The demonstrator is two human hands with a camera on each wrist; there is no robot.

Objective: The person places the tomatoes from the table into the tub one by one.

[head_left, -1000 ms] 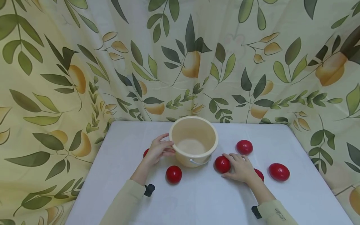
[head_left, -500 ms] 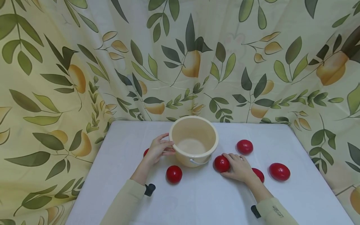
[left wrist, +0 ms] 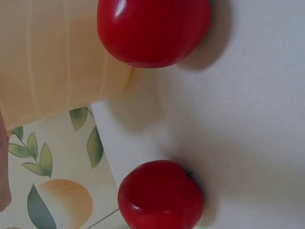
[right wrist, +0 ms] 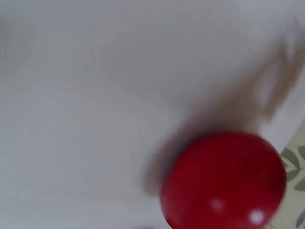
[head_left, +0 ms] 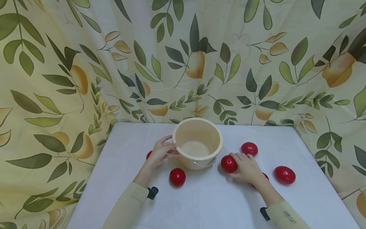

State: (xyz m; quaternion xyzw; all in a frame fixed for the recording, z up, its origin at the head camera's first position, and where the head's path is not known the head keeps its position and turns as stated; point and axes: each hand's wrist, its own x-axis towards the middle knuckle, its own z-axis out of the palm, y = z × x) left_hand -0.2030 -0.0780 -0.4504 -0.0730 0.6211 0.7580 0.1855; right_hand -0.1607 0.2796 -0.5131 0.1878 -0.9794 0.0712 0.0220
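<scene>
A cream bucket [head_left: 197,152] with a thin handle stands upright at the table's back middle. My left hand [head_left: 160,153] grips its left rim, thumb and fingers at the wall. To the bucket's right, my right hand [head_left: 246,167] holds a red tomato [head_left: 229,163], which appears slightly raised over its shadow. One tomato [head_left: 177,177] rests in front of the bucket. Another tomato [head_left: 148,155] is mostly hidden behind my left hand. The left wrist view shows two tomatoes, the lower tomato [left wrist: 160,195] with a bit of green stem. A blurred tomato [right wrist: 224,181] fills the right wrist view's lower part.
On the right lie a tomato [head_left: 249,149] behind my right hand, a tomato [head_left: 284,175] farther right, and a tomato [head_left: 265,176] mostly covered by my right wrist. A white cloth covers the table [head_left: 200,203]. A leaf-patterned curtain [head_left: 183,63] hangs behind it.
My right hand has moved slightly up and to the right with the tomato in its fingers. The left hand and the bucket have stayed in place.
</scene>
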